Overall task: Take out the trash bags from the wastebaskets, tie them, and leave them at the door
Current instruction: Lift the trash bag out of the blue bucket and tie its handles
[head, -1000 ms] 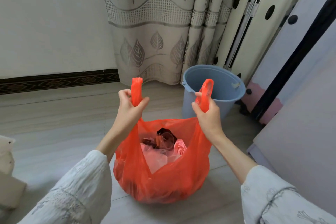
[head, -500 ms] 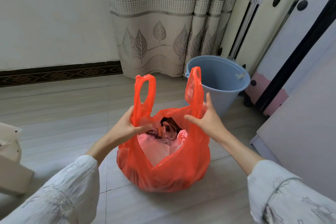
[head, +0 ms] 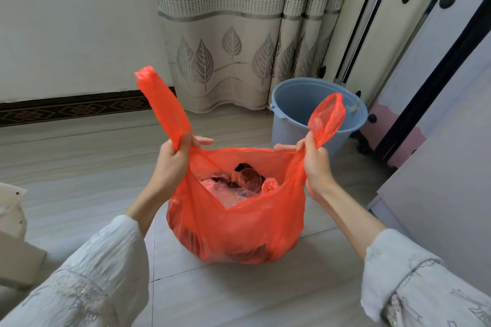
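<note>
The red trash bag [head: 239, 225] sits mid-frame, out of the blue wastebasket [head: 300, 125] — left hand [head: 172, 164] and right hand [head: 316, 167] each clench a handle; untied, undelivered.

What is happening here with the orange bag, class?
A person is getting a full orange trash bag ready for tying. The left hand grips one handle loop and the right hand grips the other, pulling them apart so the mouth gapes open over the rubbish inside. The bag sits on the tiled floor, not yet knotted. Behind it stands the blue wastebasket, with no liner showing, beside a leaf-patterned curtain.
</note>
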Tool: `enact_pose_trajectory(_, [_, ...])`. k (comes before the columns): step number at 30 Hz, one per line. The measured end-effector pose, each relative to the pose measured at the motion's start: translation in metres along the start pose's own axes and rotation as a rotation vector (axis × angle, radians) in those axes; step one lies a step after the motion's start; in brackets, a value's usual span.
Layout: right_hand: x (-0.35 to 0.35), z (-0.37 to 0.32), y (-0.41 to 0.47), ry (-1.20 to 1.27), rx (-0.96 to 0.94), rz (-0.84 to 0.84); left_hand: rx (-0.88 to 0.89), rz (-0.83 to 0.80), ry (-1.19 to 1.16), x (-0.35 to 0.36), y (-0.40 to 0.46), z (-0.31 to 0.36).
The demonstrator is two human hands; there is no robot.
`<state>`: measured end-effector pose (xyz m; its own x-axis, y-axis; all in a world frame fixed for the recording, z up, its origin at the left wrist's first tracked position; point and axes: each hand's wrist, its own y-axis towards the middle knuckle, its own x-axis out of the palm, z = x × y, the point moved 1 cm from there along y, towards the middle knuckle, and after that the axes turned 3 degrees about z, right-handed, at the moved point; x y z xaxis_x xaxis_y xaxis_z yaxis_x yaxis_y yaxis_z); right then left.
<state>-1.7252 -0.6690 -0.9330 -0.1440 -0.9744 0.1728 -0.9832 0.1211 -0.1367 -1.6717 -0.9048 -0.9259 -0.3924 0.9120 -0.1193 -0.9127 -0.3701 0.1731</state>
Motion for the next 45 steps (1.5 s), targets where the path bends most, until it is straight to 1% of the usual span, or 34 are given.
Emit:
enact_pose_trajectory(4, [0.003,-0.010,-0.001,0.249,0.125,0.015,-0.100,-0.025,-0.413,0.013,0.004,0.017])
enact_pose_trajectory(6, [0.005,-0.013,-0.002,0.297,0.173,0.017,-0.142,-0.021,-0.505,0.021,0.003,0.021])
enact_pose_trajectory(10, [0.015,-0.012,-0.006,0.248,0.190,-0.027,-0.253,-0.090,-0.480,0.034,-0.005,0.014])
enact_pose_trajectory(13, [0.021,-0.002,-0.004,0.214,0.217,-0.013,-0.356,-0.025,-0.419,0.033,-0.005,-0.004])
enact_pose_trajectory(15, [0.021,0.007,-0.001,0.155,0.238,0.021,-0.445,0.027,-0.419,0.028,-0.004,-0.019])
enact_pose_trajectory(17, [0.019,0.020,0.002,0.091,0.228,0.022,-0.488,0.028,-0.442,0.026,-0.004,-0.033])
enact_pose_trajectory(19, [0.017,0.030,0.005,-0.001,0.190,0.001,-0.479,0.003,-0.406,0.024,-0.006,-0.040])
enact_pose_trajectory(21, [0.012,0.037,0.007,-0.167,0.141,-0.031,-0.450,-0.036,-0.294,0.023,-0.007,-0.045])
enact_pose_trajectory(23, [0.007,0.042,0.007,-0.390,0.052,-0.084,-0.377,-0.112,-0.140,0.022,-0.009,-0.048])
enact_pose_trajectory(26, [-0.004,0.052,-0.001,-0.753,-0.110,-0.174,-0.234,-0.242,0.157,0.020,-0.015,-0.056])
enact_pose_trajectory(28, [-0.014,0.061,-0.007,-1.020,-0.234,-0.263,-0.163,-0.287,0.253,0.016,-0.019,-0.061])
enact_pose_trajectory(29, [-0.018,0.066,-0.010,-1.117,-0.276,-0.318,-0.131,-0.303,0.263,0.015,-0.021,-0.062])
enact_pose_trajectory(30, [-0.023,0.070,-0.012,-1.163,-0.303,-0.360,-0.104,-0.310,0.262,0.013,-0.022,-0.062])
enact_pose_trajectory(31, [-0.026,0.074,-0.012,-1.153,-0.325,-0.375,-0.080,-0.310,0.260,0.010,-0.024,-0.062])
enact_pose_trajectory(32, [-0.028,0.077,-0.013,-1.088,-0.330,-0.360,-0.066,-0.306,0.262,0.008,-0.025,-0.062])
enact_pose_trajectory(33, [-0.029,0.077,-0.013,-0.971,-0.294,-0.313,-0.063,-0.297,0.262,0.004,-0.026,-0.063])
enact_pose_trajectory(35, [-0.025,0.073,-0.012,-0.681,-0.123,-0.193,-0.099,-0.260,0.225,-0.003,-0.027,-0.062])
enact_pose_trajectory(37, [-0.020,0.066,-0.009,-0.470,-0.018,-0.067,-0.181,-0.203,0.077,-0.008,-0.025,-0.058])
enact_pose_trajectory(40, [-0.011,0.052,-0.005,-0.252,0.077,0.130,-0.291,-0.085,-0.191,-0.006,-0.021,-0.045])
enact_pose_trajectory(41, [-0.008,0.047,-0.005,-0.115,0.132,0.163,-0.307,-0.040,-0.257,-0.003,-0.019,-0.042])
enact_pose_trajectory(43, [-0.001,0.038,-0.001,0.210,0.234,0.170,-0.321,0.031,-0.412,0.004,-0.017,-0.033])
enact_pose_trajectory(44, [0.002,0.033,0.001,0.329,0.271,0.172,-0.324,0.069,-0.487,0.007,-0.014,-0.029])
enact_pose_trajectory(45, [0.004,0.029,0.003,0.390,0.310,0.174,-0.328,0.108,-0.553,0.010,-0.011,-0.024])
